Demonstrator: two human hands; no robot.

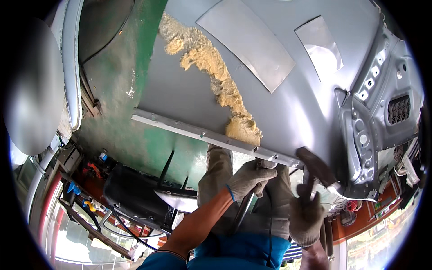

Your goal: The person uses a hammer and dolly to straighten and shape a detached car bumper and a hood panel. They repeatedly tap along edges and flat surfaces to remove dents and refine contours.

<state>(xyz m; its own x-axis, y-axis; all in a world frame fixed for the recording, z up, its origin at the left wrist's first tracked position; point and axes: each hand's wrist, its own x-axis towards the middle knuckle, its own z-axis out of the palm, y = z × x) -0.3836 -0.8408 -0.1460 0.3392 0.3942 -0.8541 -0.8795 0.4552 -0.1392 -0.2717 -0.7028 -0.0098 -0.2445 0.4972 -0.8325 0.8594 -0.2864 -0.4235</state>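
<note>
My left hand (249, 179), in a knitted work glove, is closed around a metal bar (243, 209) just below the flanged edge (202, 135) of a large grey car body panel (180, 85). The bar's upper end sits close to that edge; whether it touches cannot be made out. To the right, my gloved right hand (307, 220) grips a hammer (317, 168) by its handle. The dark hammer head is raised near the right end of the flange. A ragged strip of yellow foam (220, 83) runs across the panel down to the flange.
Two loose metal sheets (247, 42) (320, 47) lie on the panel. At right stands a stamped inner body part (360, 135). A black bumper-like part (130, 191) lies at lower left on the green floor (112, 121). A rounded light-coloured vehicle part (36, 90) borders the far left.
</note>
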